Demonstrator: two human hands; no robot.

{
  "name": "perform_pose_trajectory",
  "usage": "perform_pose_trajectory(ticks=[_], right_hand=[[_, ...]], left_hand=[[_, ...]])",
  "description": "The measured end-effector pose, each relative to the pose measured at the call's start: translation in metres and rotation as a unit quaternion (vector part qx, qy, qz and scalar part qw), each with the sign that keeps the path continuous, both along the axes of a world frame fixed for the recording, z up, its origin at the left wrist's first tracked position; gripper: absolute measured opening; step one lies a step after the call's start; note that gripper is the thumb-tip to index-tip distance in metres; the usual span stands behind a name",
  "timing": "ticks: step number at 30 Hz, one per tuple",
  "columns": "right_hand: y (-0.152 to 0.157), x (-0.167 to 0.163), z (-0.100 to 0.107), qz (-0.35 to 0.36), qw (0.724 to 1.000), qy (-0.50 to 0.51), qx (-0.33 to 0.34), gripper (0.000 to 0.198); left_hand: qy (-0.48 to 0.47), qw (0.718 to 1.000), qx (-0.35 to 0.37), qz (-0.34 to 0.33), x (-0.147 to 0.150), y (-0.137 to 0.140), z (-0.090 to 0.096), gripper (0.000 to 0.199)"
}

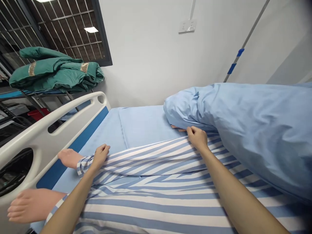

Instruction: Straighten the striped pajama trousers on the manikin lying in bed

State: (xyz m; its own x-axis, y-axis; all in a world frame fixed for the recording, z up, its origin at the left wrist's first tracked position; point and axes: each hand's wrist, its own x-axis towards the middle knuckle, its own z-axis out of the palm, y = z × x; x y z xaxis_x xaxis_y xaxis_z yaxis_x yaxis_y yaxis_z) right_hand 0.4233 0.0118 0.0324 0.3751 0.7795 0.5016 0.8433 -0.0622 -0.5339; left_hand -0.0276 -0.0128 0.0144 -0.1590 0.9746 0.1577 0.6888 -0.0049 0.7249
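Observation:
Striped blue-and-white trousers point(151, 162) cover the legs of a figure lying on the bed. Its bare feet, a near foot point(31, 203) and a far foot point(69, 158), look smooth like a manikin's. My left hand point(100, 156) is closed on the far trouser leg, just above the ankle cuff. Higher up that leg, my right hand point(198, 139) is closed on the trouser cloth near the thigh, with its fingertips partly hidden. Beside it, the figure's fingers point(177, 128) show under a bunched light-blue quilt point(246, 120).
A white bed end panel point(73, 109) with a blue strip stands beyond the feet. Light-blue sheet point(143, 123) covers the mattress against the wall. Folded green bedding point(58, 73) lies on a rack by the barred window. A wall socket point(187, 26) is above.

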Motion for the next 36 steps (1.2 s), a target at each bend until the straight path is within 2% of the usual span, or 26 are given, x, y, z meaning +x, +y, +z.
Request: perform_pose_trajectory(ticks=[5, 9, 13, 15, 17, 19, 22, 24, 25, 27, 29, 32, 36], right_hand=[[0.003, -0.003, -0.003, -0.028, 0.998, -0.051, -0.038, 0.035], [0.005, -0.007, -0.002, -0.057, 0.985, -0.107, -0.126, 0.036], [0.011, -0.026, 0.004, -0.094, 0.970, -0.106, -0.197, 0.034], [0.017, -0.057, 0.007, -0.056, 0.976, -0.073, -0.195, 0.031], [0.020, -0.108, 0.011, 0.054, 0.986, -0.026, -0.154, 0.031], [0.020, -0.176, 0.013, 0.165, 0.980, 0.037, -0.106, 0.035], [0.012, -0.285, 0.010, 0.299, 0.939, 0.159, -0.061, 0.039], [0.004, -0.341, 0.002, 0.361, 0.906, 0.216, -0.051, 0.039], [0.000, -0.360, -0.004, 0.370, 0.898, 0.232, -0.047, 0.039], [-0.007, -0.380, -0.016, 0.324, 0.907, 0.267, -0.029, 0.038], [-0.010, -0.383, -0.027, 0.295, 0.908, 0.295, -0.024, 0.036], [-0.009, -0.377, -0.033, 0.312, 0.896, 0.313, -0.033, 0.036], [-0.006, -0.375, -0.033, 0.310, 0.890, 0.334, -0.028, 0.036]], left_hand=[[0.120, 0.992, 0.014, 0.029, -0.002, -0.005, -0.008, 0.025], [0.246, 0.965, 0.020, 0.082, 0.009, -0.008, -0.013, 0.022], [0.291, 0.954, 0.009, 0.073, 0.011, -0.012, -0.016, 0.026], [0.289, 0.955, 0.002, 0.064, 0.011, -0.013, -0.017, 0.027], [0.281, 0.958, 0.004, 0.059, 0.010, -0.013, -0.017, 0.028], [0.271, 0.961, 0.014, 0.056, 0.008, -0.013, -0.016, 0.031], [0.259, 0.964, 0.022, 0.056, 0.005, -0.014, -0.016, 0.034], [0.254, 0.966, 0.012, 0.049, 0.002, -0.015, -0.015, 0.032], [0.253, 0.967, 0.004, 0.038, 0.001, -0.016, -0.015, 0.029], [0.257, 0.966, -0.005, 0.009, -0.001, -0.017, -0.015, 0.022], [0.263, 0.965, -0.003, -0.011, -0.002, -0.017, -0.016, 0.020], [0.265, 0.964, -0.001, -0.018, -0.001, -0.017, -0.016, 0.020], [0.240, 0.971, -0.007, -0.006, 0.000, -0.017, -0.015, 0.022]])
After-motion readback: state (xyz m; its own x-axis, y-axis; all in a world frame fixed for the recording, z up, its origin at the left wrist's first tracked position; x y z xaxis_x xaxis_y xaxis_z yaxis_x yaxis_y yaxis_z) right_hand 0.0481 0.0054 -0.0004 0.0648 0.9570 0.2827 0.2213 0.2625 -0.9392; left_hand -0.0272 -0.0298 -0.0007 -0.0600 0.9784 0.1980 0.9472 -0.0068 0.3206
